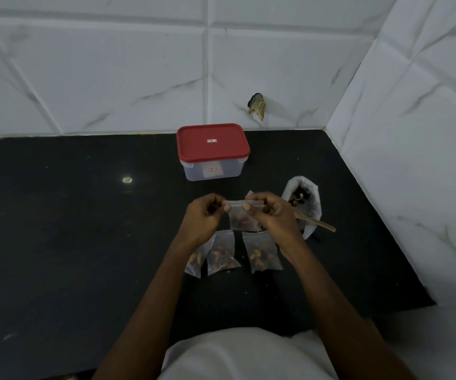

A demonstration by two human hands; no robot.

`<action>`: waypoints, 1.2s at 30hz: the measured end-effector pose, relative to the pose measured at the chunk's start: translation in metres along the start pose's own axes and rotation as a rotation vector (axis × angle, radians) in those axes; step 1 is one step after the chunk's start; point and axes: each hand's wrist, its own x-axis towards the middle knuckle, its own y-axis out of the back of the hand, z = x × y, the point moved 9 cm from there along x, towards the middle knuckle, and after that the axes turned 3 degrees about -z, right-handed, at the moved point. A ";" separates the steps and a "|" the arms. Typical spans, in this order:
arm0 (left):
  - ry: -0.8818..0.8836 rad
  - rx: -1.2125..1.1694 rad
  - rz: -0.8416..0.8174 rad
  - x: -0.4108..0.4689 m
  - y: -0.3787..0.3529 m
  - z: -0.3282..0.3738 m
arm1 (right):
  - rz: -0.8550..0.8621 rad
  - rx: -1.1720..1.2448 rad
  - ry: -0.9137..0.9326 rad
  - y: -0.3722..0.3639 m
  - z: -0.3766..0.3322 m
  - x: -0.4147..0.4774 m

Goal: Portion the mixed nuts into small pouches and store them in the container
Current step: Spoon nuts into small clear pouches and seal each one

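Observation:
A small clear zip pouch (241, 219) with nuts in its bottom hangs above the black counter. My left hand (203, 215) pinches its top strip at the left end, and my right hand (272, 212) pinches the same strip at the right. Below my hands three filled pouches lie flat: one (193, 263) partly under my left wrist, one (222, 255) in the middle, one (262, 255) to the right. A clear container (211, 168) with a red lid (211, 142) on it stands behind. To the right sits the open white bag of mixed nuts (303, 198) with a wooden spoon (318, 222) sticking out.
The black counter (70, 229) runs to a white tiled back wall and a tiled side wall (413, 160) on the right. A chipped hole (257, 105) marks the back wall. My white shirt fills the bottom edge.

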 end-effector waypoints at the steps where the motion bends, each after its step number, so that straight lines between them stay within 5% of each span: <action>1: -0.008 0.012 -0.011 0.000 -0.001 0.001 | -0.012 -0.005 0.008 -0.002 -0.001 0.001; 14: -0.053 -0.196 -0.099 -0.007 -0.010 0.002 | 0.051 -0.094 -0.059 -0.006 0.009 0.004; 23: -0.016 -0.182 -0.025 -0.004 -0.001 -0.006 | -0.057 -0.012 -0.017 -0.016 0.005 0.001; 36: -0.041 -0.215 -0.044 -0.003 -0.006 -0.004 | 0.100 0.008 -0.029 0.004 0.009 0.000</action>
